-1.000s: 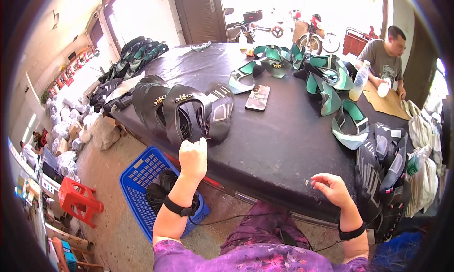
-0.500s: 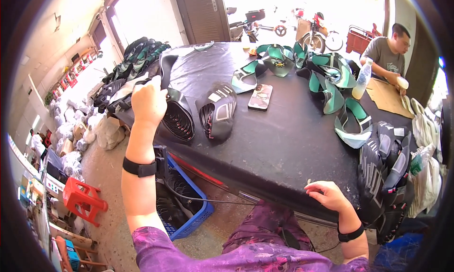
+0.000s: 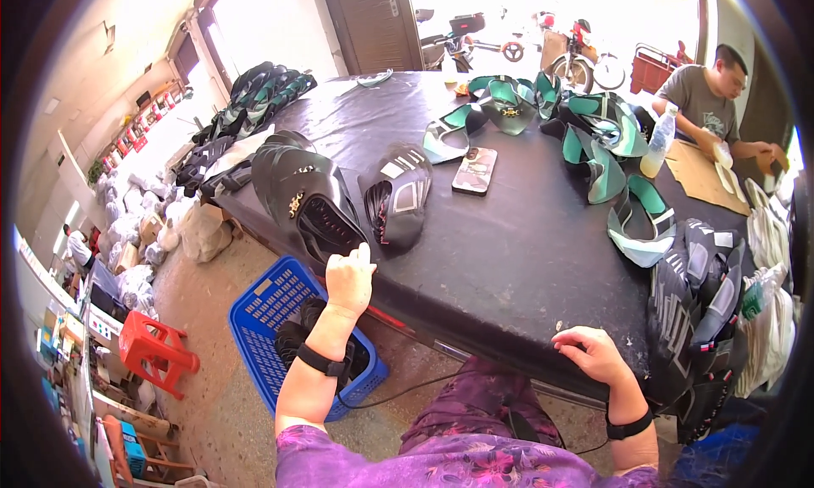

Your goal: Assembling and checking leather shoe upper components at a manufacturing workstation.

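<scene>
My left hand (image 3: 349, 280) is at the table's near edge, its fingers closed at the near end of a black shoe upper (image 3: 326, 187) with a gold ornament. That upper lies on a stack of dark uppers; the fingertips are partly hidden. Just right of it is another pile of black uppers (image 3: 397, 195) with pale grey stripes. My right hand (image 3: 591, 354) rests at the table's front edge, fingers loosely bent and thumb apart, holding nothing. Black uppers with grey stripes (image 3: 674, 318) hang at the table's right corner, beside this hand.
A phone (image 3: 475, 171) lies on the black table (image 3: 509, 242). Green-lined uppers (image 3: 593, 170) curve around its far right side, near a bottle (image 3: 658, 140). More are heaped far left (image 3: 254, 98). A blue basket (image 3: 254, 318) stands below. A co-worker (image 3: 704, 98) sits at right.
My left hand has come from the far side of the left stack to its near end, nearer me. The ornamented black upper now lies across that stack. My right hand has hardly moved.
</scene>
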`<state>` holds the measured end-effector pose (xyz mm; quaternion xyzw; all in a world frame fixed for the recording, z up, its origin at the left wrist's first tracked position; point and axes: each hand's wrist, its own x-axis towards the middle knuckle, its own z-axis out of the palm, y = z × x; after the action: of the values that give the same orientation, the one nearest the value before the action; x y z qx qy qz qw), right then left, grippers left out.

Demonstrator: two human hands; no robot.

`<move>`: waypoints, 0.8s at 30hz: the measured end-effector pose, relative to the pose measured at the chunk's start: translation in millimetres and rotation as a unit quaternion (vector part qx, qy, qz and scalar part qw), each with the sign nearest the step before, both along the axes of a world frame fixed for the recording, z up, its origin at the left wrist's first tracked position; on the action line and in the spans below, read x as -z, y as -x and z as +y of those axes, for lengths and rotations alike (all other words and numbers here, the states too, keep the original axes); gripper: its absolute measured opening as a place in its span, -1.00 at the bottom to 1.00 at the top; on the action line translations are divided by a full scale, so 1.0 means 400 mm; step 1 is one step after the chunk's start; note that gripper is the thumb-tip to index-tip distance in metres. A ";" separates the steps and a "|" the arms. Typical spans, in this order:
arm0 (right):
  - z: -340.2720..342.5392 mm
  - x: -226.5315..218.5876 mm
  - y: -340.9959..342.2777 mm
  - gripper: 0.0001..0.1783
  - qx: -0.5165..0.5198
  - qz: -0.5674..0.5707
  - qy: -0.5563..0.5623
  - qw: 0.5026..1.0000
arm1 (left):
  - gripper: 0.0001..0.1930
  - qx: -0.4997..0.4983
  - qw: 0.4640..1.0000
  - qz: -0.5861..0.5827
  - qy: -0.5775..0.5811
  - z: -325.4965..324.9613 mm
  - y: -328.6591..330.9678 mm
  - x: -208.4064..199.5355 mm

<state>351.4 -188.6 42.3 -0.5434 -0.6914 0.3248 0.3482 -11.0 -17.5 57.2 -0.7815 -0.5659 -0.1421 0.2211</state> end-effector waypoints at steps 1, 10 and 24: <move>-0.001 0.002 0.000 -0.84 0.005 0.006 -0.002 1.000 | -0.68 0.000 1.000 0.000 0.000 -0.001 0.003 0.007; 0.001 0.015 0.008 -0.86 0.020 -0.005 -0.021 1.000 | -0.62 0.045 0.999 -0.018 0.012 0.019 -0.009 0.031; -0.004 0.036 0.015 -0.88 0.039 -0.011 -0.059 0.997 | -0.69 -0.031 0.996 0.077 0.044 0.108 0.022 0.049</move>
<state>345.4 -190.2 27.9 -0.5519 -0.6913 0.2641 0.3843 -20.0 25.5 37.7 -0.7815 -0.5766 -0.0497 0.2331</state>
